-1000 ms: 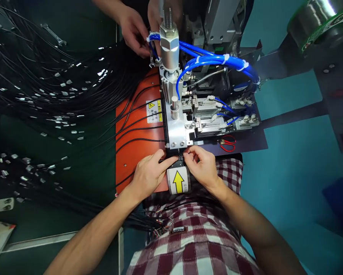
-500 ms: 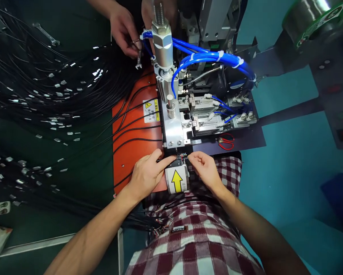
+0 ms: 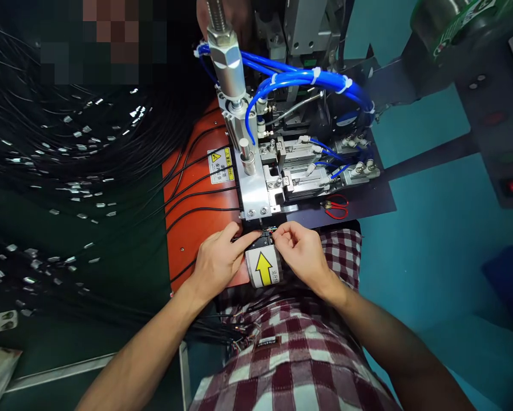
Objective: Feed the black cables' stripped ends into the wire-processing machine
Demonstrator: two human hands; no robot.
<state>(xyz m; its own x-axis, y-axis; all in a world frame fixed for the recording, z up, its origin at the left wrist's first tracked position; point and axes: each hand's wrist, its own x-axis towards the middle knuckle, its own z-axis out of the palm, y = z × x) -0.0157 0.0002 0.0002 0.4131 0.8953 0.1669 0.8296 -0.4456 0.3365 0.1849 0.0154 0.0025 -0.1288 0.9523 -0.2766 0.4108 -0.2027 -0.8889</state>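
Observation:
My left hand [image 3: 217, 254] rests on the orange plate [image 3: 200, 240], its index finger stretched to a small dark fixture [image 3: 260, 241] at the machine's front; whether it pins a cable is hidden. At the fixture's right side, the thumb and fingers of my right hand [image 3: 303, 248] pinch tiny colored wire ends [image 3: 272, 230]. Just below the fingers is a round part with a yellow arrow label [image 3: 263, 268]. The metal machine [image 3: 254, 191] stands right beyond both hands. Black cables [image 3: 200, 209] run across the orange plate into it.
Many black cables with shiny ends [image 3: 80, 188] spread over the left side. Red-handled snips [image 3: 336, 206] lie right of the machine. Blue air tubes [image 3: 299, 79] arch above it. A reel [image 3: 453, 25] is at the upper right.
My right hand has moved slightly left, closer to my left fingertip. The view has shifted a little. Another person's hand with a wrench is no longer visible at the top.

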